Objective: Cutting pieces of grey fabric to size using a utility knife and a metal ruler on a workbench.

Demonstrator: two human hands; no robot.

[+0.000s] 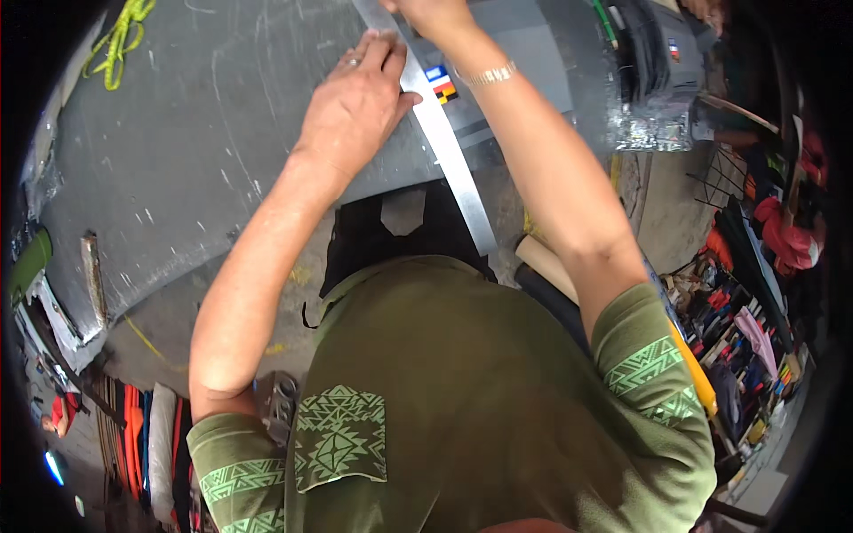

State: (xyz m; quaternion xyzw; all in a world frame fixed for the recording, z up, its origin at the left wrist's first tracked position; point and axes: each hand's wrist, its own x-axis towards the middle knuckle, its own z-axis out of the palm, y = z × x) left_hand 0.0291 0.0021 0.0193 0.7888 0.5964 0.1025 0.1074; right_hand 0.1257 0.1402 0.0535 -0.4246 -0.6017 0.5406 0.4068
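A long metal straightedge point(453, 169) lies across the dark grey tabletop point(222, 133), its near end sticking out over the front edge toward my body. My left hand point(360, 102) rests on it with fingers spread, fingertips and thumb pressing along its left side. Just beyond, at the top edge of the view, is my right hand point(431, 16), fingers curled in next to the straightedge; the picture cuts it off, and whatever they hold is hidden. Under my right forearm lies a flat grey sheet point(524, 53). A small multicoloured label point(441, 84) shows beside the straightedge.
A yellow tape measure point(115, 44) lies crumpled at the far left. At the right are a green pencil point(604, 22) and stacked dark pieces point(653, 53); another person's hand point(706, 11) is beyond. Fabric rolls point(163, 444) stand lower left, a cluttered shelf point(737, 338) lower right.
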